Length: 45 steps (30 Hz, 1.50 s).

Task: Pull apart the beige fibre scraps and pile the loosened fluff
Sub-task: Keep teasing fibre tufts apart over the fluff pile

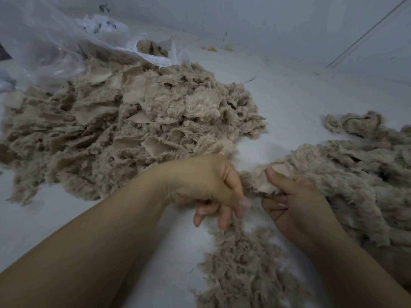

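Note:
A beige fibre scrap (266,178) with a smooth backing and furry edge sits between my two hands near the middle of the view. My right hand (295,203) grips it, thumb pressed on the backing. My left hand (211,187) pinches the fur at the scrap's left edge with thumb and forefinger. Below my hands lies a pile of loosened fluff (244,267). A big heap of beige scraps (133,125) spreads across the left and centre. Another heap of scraps (360,174) lies at the right, touching my right hand.
Everything rests on a white surface (284,103). A crumpled clear plastic bag (55,45) with some beige scraps in its mouth lies at the back left. A white wall rises behind, with a thin dark line (367,32) on it at the back right.

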Available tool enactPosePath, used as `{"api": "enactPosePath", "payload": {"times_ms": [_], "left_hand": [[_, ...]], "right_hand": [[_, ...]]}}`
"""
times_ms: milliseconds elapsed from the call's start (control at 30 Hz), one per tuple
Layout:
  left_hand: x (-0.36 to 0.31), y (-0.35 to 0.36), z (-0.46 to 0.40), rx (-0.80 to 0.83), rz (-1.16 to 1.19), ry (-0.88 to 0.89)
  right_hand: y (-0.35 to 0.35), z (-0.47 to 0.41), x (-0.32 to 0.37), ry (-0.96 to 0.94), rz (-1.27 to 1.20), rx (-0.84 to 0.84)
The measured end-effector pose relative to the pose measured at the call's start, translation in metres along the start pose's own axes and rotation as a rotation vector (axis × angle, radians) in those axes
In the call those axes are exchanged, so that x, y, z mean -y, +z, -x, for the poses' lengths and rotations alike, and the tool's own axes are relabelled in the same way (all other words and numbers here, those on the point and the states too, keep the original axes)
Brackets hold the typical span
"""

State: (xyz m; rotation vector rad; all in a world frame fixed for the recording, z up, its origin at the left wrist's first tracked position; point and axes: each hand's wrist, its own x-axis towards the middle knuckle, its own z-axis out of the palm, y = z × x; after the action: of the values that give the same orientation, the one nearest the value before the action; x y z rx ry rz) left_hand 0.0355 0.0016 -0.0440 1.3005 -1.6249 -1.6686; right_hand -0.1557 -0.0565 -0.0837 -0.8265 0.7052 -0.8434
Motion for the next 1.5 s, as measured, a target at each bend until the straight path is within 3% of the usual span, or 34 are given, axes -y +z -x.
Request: {"api": "enactPosePath", "payload": {"times_ms": [67,100,200,267,433,600,700,767,833,1000,1267,1333,1400,1500], "left_hand": [[-0.002,0.000,0.005,0.082,-0.131,-0.006],[-0.002,0.003,0.003,0.008,-0.149,-0.009],[0.002,0.016,-0.015,-0.485,-0.062,0.023],[0.005,0.024,-0.025,-0.680,-0.010,0.084],[0.007,0.033,-0.034,-0.713,0.102,0.167],[0.007,0.028,-0.030,-0.577,0.261,0.144],[0.006,0.022,-0.028,-0.756,0.360,0.215],[0.005,0.012,-0.025,-0.956,0.318,0.265],[0.003,0.003,-0.021,-1.044,0.247,0.309],[0.001,0.021,-0.023,-0.717,0.061,0.109],[0.001,0.028,-0.028,-0.800,0.227,0.150],[-0.001,0.024,-0.025,-0.879,0.269,0.163],[-0.001,0.009,-0.019,-1.072,0.227,0.199],[0.003,-0.015,-0.006,-1.413,-0.309,0.210]], "right_hand": [[0.000,0.000,0.000,0.000,0.039,0.010],[0.000,0.000,-0.001,0.001,0.086,0.033],[-0.001,0.000,-0.003,0.023,0.180,0.093],[-0.001,0.001,-0.003,0.030,0.199,0.104],[0.001,0.002,-0.003,0.016,0.187,0.137],[0.006,0.002,-0.003,0.011,0.065,0.126],[0.003,-0.003,-0.004,-0.020,0.028,-0.028],[0.000,-0.005,-0.003,0.002,-0.062,-0.055],[0.000,-0.005,-0.003,0.012,-0.084,-0.049],[0.006,-0.003,-0.005,-0.014,0.021,0.003],[0.005,-0.002,-0.004,-0.026,0.009,0.007],[0.001,-0.004,-0.002,-0.020,-0.038,0.012],[-0.003,-0.004,-0.001,-0.005,-0.059,0.007],[-0.002,-0.003,-0.004,-0.018,0.021,0.004]]}}
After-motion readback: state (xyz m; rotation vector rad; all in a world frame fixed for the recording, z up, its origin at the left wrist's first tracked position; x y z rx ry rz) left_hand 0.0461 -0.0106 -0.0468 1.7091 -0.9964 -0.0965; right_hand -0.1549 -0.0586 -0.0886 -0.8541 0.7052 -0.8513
